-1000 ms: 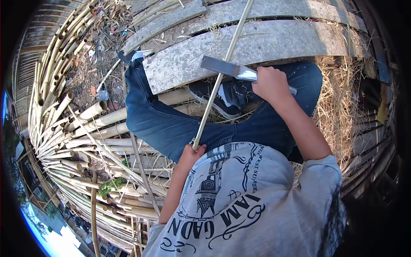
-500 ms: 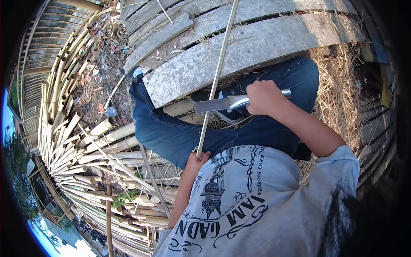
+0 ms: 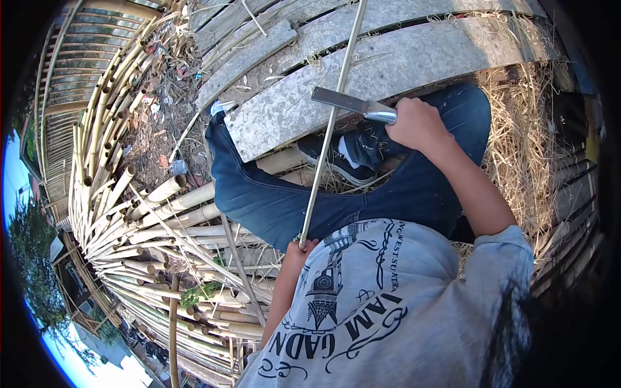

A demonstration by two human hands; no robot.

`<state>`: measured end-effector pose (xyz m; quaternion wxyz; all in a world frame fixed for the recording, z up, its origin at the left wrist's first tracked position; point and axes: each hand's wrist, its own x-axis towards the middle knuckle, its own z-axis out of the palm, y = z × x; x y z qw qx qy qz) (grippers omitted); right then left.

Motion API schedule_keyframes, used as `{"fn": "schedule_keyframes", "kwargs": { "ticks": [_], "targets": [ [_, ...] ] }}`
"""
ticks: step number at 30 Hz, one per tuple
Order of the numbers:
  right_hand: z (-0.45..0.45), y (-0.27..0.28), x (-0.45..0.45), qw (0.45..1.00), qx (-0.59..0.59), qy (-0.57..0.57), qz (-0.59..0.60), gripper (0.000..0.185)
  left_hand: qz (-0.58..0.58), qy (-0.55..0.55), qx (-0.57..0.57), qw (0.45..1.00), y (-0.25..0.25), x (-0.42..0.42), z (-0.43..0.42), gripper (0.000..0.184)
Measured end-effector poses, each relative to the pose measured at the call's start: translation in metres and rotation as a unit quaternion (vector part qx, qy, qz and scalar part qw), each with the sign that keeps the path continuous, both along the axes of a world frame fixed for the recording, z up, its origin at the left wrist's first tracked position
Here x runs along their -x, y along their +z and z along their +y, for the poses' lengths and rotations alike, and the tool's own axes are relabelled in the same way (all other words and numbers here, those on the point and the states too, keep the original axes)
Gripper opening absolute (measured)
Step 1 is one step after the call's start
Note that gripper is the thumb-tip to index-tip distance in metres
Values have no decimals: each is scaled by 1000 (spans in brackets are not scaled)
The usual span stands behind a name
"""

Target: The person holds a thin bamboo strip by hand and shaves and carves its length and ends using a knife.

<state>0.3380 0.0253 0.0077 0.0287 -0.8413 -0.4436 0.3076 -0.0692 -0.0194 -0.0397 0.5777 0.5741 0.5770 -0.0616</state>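
A long, thin bamboo strip (image 3: 321, 167) runs from my lap up across the wooden planks. Its near end is in my left hand (image 3: 301, 250), closed round it close to my shirt. My right hand (image 3: 417, 124) is wrapped round the shiny metal handle of a knife (image 3: 341, 99). The broad dark blade points left and lies across the strip, near the edge of the closest plank (image 3: 414, 61). Whether the blade touches the strip cannot be told.
Many cut bamboo poles (image 3: 168, 187) are piled at the left. Thin shavings (image 3: 517, 149) cover the ground at the right. My crossed legs in jeans (image 3: 272, 207) and a dark shoe (image 3: 352, 169) are below the planks. A short board (image 3: 246, 63) lies at the upper left.
The knife first came down along the strip towards my lap, then went back up to the plank's edge. My left hand has stayed on the strip's near end.
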Motion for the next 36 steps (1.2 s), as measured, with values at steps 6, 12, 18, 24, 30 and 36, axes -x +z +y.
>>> {"fn": "schedule_keyframes", "kwargs": {
  "ticks": [6, 12, 18, 24, 30, 36],
  "targets": [
    [0, 7, 16, 999, 21, 17, 33, 30, -4, 21, 37, 999, 2, 49, -27, 31],
    [-3, -8, 14, 1000, -2, 4, -2, 29, -5, 50, 88, 995, 8, 69, -34, 29],
    [-6, 1, 33, 994, 23, 102, 17, 28, -8, 38, 71, 997, -17, 78, -42, 28],
    [-4, -5, 26, 997, 35, 70, 16, 26, -2, 33, 52, 998, -26, 83, -45, 28],
    [8, 12, -27, 995, 33, -90, -18, 34, 1, 36, 36, 999, -41, 91, -55, 28],
    [-10, 16, -8, 990, -63, -56, 110, 37, 8, 23, 34, 999, -59, 105, -59, 28]
  ]
}}
